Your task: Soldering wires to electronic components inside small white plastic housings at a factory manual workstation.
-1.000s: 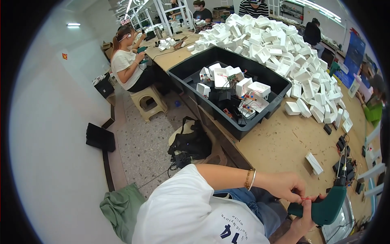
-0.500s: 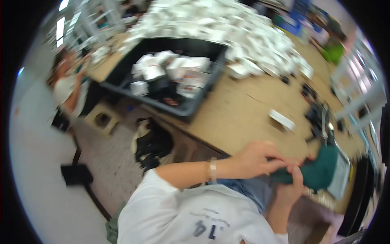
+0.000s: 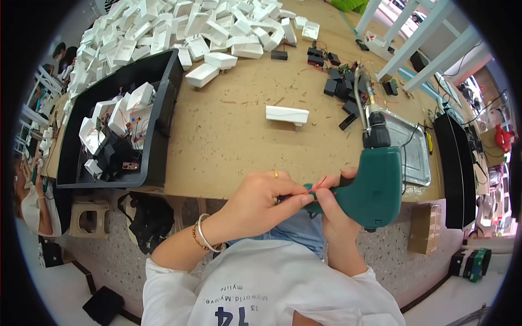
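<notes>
Red wire [image 3: 322,183] is located between the fingertips of both my hands. My left fingers [image 3: 285,188] are pinching it; my right fingers [image 3: 328,201] are closed about the handle of a green gun-shaped tool [image 3: 378,187], thumb beside the wire. Progress: wire is in hand, and I judge handling unfinished; the tool's tip points away ahead, and what remains cannot be told. Count: one wire discernible, one tool, one white housing [image 3: 287,114] isolated on the counter [image 3: 228,136] ahead of my fingers, one black bin [image 3: 167,125] leftward, one metal tray [image 3: 416,155] rightward. Heaped housings [image 3: 217,32] beyond and black boxes [image 3: 340,87] ahead-right overlap; exact counts unobtainable.
</notes>
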The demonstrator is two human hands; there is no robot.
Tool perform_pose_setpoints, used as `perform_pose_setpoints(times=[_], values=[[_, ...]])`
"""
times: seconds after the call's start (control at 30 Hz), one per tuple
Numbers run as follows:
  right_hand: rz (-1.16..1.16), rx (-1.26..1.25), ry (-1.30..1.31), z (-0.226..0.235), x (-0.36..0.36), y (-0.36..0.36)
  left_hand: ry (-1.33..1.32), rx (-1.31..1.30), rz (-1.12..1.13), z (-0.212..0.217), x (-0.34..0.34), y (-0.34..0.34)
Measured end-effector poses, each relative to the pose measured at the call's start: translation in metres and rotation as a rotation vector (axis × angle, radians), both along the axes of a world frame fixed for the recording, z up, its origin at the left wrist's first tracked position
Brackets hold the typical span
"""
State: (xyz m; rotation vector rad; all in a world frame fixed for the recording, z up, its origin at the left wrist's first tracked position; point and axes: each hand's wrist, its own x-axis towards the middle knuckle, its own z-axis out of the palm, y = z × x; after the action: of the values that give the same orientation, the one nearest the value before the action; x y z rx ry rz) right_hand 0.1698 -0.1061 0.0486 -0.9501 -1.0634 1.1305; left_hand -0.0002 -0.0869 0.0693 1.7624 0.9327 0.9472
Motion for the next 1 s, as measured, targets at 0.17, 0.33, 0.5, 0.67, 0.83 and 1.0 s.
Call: perform_pose_setpoints(times=[0.17,0.33,0.5,0.67,0.83,1.0], values=[[-0.187,0.118,-0.049,0.005,0.002,0.01,0.072,0.037,0.071,0.0,-0.006,0.002],[-0.026,0.156,-0.011,0.007,-0.001,0.016,0.133,0.133,0.107,-0.004,-0.005,0.003],[-0.023,0.143,-0.184,0.004,-0.002,0.016,0.171,0.208,0.132,-0.009,-0.003,0.001],[-0.052,0.113,-0.003,0.006,-0.008,0.019,0.179,0.222,0.188,-0.006,0.001,0.003],[-0.141,0.227,0.091,0.006,-0.007,0.032,0.223,0.291,0.256,0.003,-0.01,0.022],[-0.217,0.24,0.128,0.016,-0.003,0.038,0.377,0.448,0.527,-0.008,-0.041,0.119]])
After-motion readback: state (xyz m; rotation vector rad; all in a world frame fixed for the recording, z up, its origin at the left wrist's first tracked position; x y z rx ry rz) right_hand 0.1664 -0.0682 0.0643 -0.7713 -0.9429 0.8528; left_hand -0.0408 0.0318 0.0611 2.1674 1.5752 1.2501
